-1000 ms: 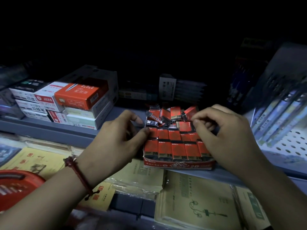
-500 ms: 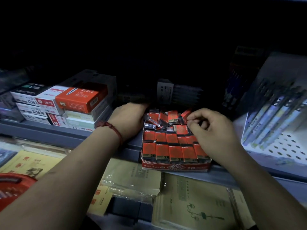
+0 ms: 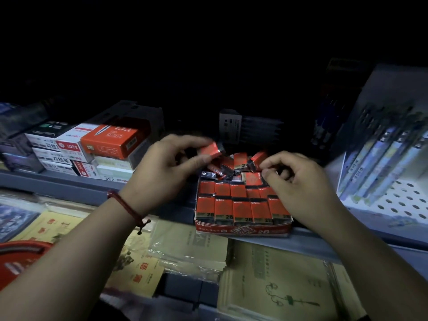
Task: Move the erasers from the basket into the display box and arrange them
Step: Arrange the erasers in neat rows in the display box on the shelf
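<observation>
Left hand (image 3: 171, 169) pinches an eraser (image 3: 209, 149), raised; right hand (image 3: 301, 184) hovers, fingers curled.

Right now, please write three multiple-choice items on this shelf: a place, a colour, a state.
1. Where is the round red plastic basket? A) lower left B) upper right C) top middle
2. What colour is the cord bracelet on the left wrist? A) green B) red C) white
3. What does the left grip do? A) lies flat B) hangs empty C) pinches one small red wrapped eraser above the red cardboard display box
1 A: it sits in the lower left corner. 2 B: the cord is dark red. 3 C: thumb and fingers hold it clear of the box.
</observation>
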A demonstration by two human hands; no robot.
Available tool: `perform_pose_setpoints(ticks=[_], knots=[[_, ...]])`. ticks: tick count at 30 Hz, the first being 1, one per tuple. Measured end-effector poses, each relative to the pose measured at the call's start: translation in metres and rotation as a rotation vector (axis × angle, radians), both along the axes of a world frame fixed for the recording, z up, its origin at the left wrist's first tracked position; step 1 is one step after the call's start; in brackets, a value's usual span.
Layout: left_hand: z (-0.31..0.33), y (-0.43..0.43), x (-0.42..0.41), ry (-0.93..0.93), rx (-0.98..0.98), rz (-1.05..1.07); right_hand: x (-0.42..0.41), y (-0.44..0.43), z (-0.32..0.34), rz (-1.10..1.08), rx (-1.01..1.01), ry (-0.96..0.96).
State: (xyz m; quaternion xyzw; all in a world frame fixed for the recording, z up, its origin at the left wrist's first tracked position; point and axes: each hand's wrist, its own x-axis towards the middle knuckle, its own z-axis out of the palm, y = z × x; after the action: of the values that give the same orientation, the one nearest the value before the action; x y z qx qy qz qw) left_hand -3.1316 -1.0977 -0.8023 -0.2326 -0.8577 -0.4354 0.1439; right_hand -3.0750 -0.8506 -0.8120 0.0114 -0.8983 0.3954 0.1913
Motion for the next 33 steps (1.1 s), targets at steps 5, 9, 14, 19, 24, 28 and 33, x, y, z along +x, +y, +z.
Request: perform_pose_setpoints(ticks=[5,9,14,19,24,28,33], knots=[[0.007,0.006,0.016,-0.089,-0.154,-0.213,0.0,0.0,-0.001,0.004,0.0,0.008],[0.009,0.002,0.012,-0.097,-0.101,-0.214,0.001,0.001,-0.002,0.014,-0.019,0.007],[0.012,0.014,-0.013,-0.054,0.005,-0.045,0.001,-0.001,0.0,0.009,-0.004,0.007],[0.008,0.037,-0.046,-0.148,-0.187,-0.048,-0.002,-0.002,0.0,0.001,0.003,0.008],[0.015,0.045,-0.071,-0.209,-0.315,-0.143,-0.002,0.0,-0.001,0.001,-0.018,-0.006],[0.016,0.049,-0.082,-0.232,-0.427,-0.17,0.0,0.001,0.0,0.004,-0.022,0.0],[0.017,0.04,-0.081,-0.294,-0.61,-0.175,0.001,-0.002,0.001,0.009,-0.009,-0.002]])
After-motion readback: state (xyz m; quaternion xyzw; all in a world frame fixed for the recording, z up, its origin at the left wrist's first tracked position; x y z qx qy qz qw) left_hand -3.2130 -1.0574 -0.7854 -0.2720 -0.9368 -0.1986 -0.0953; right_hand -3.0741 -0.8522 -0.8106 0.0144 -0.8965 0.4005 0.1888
